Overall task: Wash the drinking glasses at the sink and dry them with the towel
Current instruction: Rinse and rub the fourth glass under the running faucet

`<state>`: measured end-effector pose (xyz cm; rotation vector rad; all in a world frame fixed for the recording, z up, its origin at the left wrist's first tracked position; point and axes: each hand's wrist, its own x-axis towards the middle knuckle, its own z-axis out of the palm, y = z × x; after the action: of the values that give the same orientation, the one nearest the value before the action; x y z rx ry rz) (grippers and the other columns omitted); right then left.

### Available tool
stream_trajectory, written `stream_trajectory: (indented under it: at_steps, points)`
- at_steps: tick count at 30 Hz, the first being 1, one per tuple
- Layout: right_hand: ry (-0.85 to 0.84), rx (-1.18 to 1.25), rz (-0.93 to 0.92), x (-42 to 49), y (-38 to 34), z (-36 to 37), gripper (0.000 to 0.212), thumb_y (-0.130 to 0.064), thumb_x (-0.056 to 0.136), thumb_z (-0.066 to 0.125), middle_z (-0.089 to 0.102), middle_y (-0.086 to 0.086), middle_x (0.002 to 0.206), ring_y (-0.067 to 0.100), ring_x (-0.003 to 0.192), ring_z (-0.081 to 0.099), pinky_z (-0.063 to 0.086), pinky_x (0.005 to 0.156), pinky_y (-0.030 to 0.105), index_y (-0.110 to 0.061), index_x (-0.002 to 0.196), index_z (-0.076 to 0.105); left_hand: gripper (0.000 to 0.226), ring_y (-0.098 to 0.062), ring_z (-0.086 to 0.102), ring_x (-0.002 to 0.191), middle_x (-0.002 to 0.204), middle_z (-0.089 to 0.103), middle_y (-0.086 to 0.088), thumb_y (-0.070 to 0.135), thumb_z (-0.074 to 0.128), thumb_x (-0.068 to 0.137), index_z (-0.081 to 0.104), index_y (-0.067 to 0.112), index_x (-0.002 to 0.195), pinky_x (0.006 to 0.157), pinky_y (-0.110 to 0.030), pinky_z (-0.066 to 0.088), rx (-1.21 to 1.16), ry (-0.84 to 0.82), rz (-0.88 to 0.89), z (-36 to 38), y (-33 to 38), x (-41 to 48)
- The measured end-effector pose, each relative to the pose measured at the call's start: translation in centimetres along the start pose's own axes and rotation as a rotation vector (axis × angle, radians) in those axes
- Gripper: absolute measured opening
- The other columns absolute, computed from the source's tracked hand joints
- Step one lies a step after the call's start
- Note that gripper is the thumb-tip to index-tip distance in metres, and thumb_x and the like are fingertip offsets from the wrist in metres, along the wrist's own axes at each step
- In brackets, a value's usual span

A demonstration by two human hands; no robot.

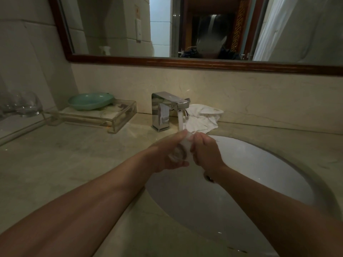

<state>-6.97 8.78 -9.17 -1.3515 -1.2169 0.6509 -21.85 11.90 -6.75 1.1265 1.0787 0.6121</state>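
Centrally: one drinking glass (pixel 181 152), clear, tipped on its side with a round end toward the camera, outline blurred by running water. It is held above the sink (pixel 269 160), directly under the water stream (pixel 180 123).

- Holder, left hand (pixel 165 154): grip curled round the body of the glass, thumb along the top, fingers underneath.
- Holder, right hand (pixel 206 151): grip bent and pinching the far end of the glass at its 3 o'clock side. Whether the fingers reach inside cannot be told.
- Forearms: bare, entering from 7 and 5 o'clock.
- Drain (pixel 209 178): partly seen beneath the right wrist.
- Faucet (pixel 163 110): chrome, square-bodied, at 12 o'clock of the glass, running.
- Towel (pixel 202 117): white, crumpled, lying on the worktop (pixel 55 164) just behind the spout, at 1 o'clock of the glass.
- Tray (pixel 111 117): clear plastic, at 10 o'clock on the worktop.
- Dish (pixel 91 101): pale green, shallow, resting on the tray.
- Spare glasses (pixel 26 104): clear, at far 9 o'clock on a glass shelf (pixel 22 127); number uncertain.
- Mirror (pixel 111 25): dark wooden frame, on the wall across 12 o'clock.
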Motion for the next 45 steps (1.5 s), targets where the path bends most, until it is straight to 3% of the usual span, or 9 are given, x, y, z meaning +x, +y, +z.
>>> stream_trajectory:
  at_steps: [5,9,13,20,24,30,34,40,45]
  points:
    - [-0.322,0.052,0.079,-1.3,-0.2,0.3,0.048,-0.071,0.090,0.054,0.065,0.006,0.088,0.013,0.062,0.053,0.036,0.044,0.025,-0.032,0.118,0.053,0.057,-0.018,0.072,0.071,0.091,0.076,-0.010,0.059,0.070,0.075,0.075,0.011,0.104,0.063,-0.025,0.052,0.088,-0.081,0.046,-0.4,0.5,-1.0]
    - [-0.251,0.093,0.008,-1.3,-0.5,0.0,0.032,-0.049,0.102,0.050,0.058,0.005,0.071,0.013,0.053,0.047,0.034,0.043,0.023,-0.019,0.104,0.062,0.039,-0.010,0.064,0.048,0.081,0.071,-0.012,0.041,0.053,0.100,0.070,0.006,0.097,0.043,-0.017,0.039,0.026,-0.103,0.011,0.1,0.7,-1.3]
    - [-0.040,0.126,0.096,-0.5,-0.4,-0.6,0.052,-0.043,0.108,0.036,0.060,0.013,0.059,0.016,0.042,0.052,0.034,0.040,0.022,-0.007,0.084,0.065,0.061,-0.025,0.074,0.078,0.118,0.072,-0.023,0.056,0.060,0.093,0.068,0.005,0.123,0.063,-0.023,0.054,-0.037,-0.048,-0.062,0.2,0.6,-0.1]
    - [-0.160,0.148,0.070,-1.0,-0.8,-0.5,0.043,-0.048,0.105,0.043,0.059,0.004,0.069,0.013,0.051,0.050,0.036,0.043,0.024,-0.008,0.100,0.058,0.072,-0.026,0.076,0.077,0.103,0.077,-0.013,0.077,0.072,0.072,0.074,0.019,0.114,0.054,-0.022,0.047,0.125,0.005,-0.017,-0.5,0.1,-0.1]
    - [-0.243,0.088,0.065,-1.4,-0.9,0.6,0.040,-0.048,0.092,0.067,0.068,0.002,0.099,0.011,0.072,0.068,0.048,0.051,0.018,-0.020,0.116,0.053,0.044,-0.019,0.071,0.068,0.086,0.076,-0.007,0.054,0.066,0.084,0.074,0.015,0.102,0.052,-0.021,0.044,0.110,-0.001,-0.038,-0.1,0.5,-1.1]
    - [-0.044,0.074,0.056,-0.4,-0.3,0.0,0.035,-0.027,0.105,0.038,0.058,0.007,0.061,0.021,0.051,0.052,0.033,0.041,0.021,-0.010,0.085,0.061,0.055,-0.029,0.064,0.083,0.099,0.072,-0.018,0.058,0.065,0.087,0.073,0.008,0.107,0.065,-0.033,0.052,0.000,0.040,-0.019,0.2,0.2,-0.2]
    - [-0.239,0.134,0.067,-1.3,-0.6,0.0,0.033,-0.045,0.106,0.041,0.063,0.013,0.088,0.023,0.060,0.056,0.038,0.044,0.027,-0.015,0.109,0.054,0.062,-0.023,0.069,0.076,0.101,0.076,-0.016,0.067,0.069,0.082,0.073,0.011,0.110,0.062,-0.026,0.049,0.163,0.025,0.002,0.2,0.5,-0.5]
    - [-0.313,0.038,-0.039,-1.9,-1.7,0.6,0.016,-0.038,0.100,0.058,0.066,0.005,0.087,0.009,0.058,0.064,0.041,0.042,0.022,-0.025,0.109,0.056,0.028,-0.024,0.067,0.084,0.105,0.069,-0.017,0.026,0.061,0.099,0.070,0.004,0.114,0.058,-0.028,0.061,0.050,0.009,-0.066,-0.3,0.5,-0.5]
    - [-0.043,0.066,0.046,-0.8,0.0,0.3,0.038,-0.037,0.105,0.040,0.060,0.012,0.071,0.022,0.055,0.057,0.039,0.043,0.027,-0.012,0.090,0.065,0.055,-0.022,0.069,0.070,0.089,0.073,-0.009,0.066,0.046,0.098,0.066,0.015,0.106,0.055,-0.028,0.051,0.072,0.070,-0.040,-0.4,-0.3,0.5]
